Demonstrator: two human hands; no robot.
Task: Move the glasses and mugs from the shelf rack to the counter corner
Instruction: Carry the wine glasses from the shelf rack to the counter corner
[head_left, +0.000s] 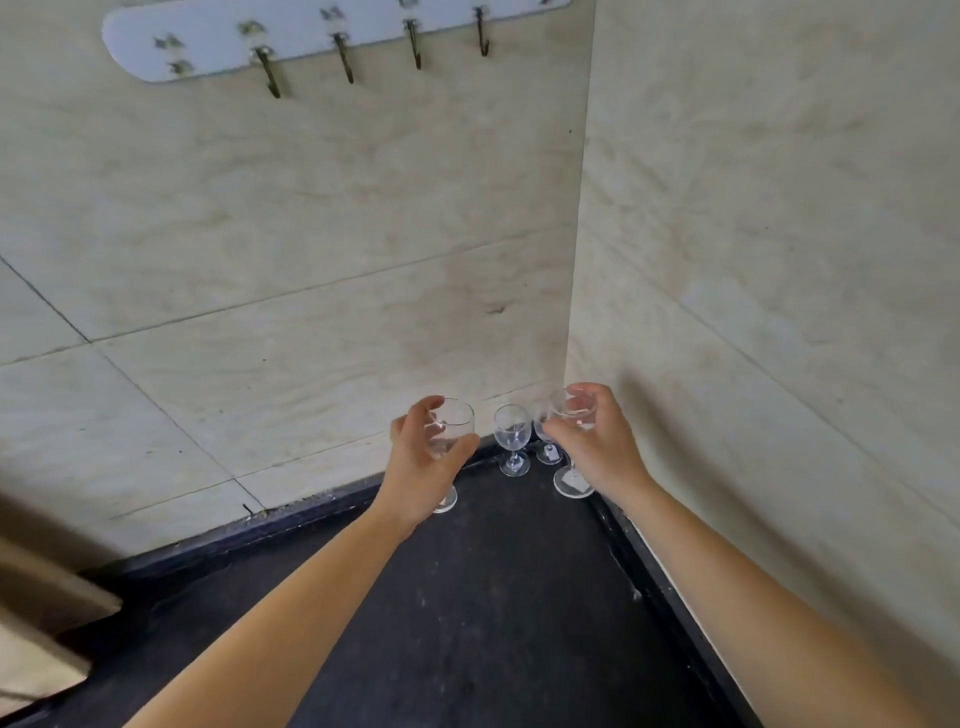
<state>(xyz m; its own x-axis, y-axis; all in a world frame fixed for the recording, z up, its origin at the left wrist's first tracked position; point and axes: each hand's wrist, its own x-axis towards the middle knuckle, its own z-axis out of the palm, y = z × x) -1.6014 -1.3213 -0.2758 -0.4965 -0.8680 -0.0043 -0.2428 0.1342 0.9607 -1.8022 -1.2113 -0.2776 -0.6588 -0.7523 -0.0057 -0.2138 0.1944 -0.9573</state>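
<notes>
My left hand (418, 462) grips the bowl of a clear stemmed glass (453, 422), whose foot sits at or just above the black counter (493, 597). My right hand (597, 441) holds a second stemmed glass (574, 408) by its bowl; its foot with a white tag (571, 484) is low by the right wall. Between my hands, two more stemmed glasses stand in the counter corner: one (511, 436) is free-standing, the other (546, 448) is partly hidden behind my right hand's fingers.
Beige tiled walls (311, 260) meet at the corner right behind the glasses. A white hook rail (322, 36) with several metal hooks hangs high on the back wall. A wooden edge (41, 597) juts in at the lower left.
</notes>
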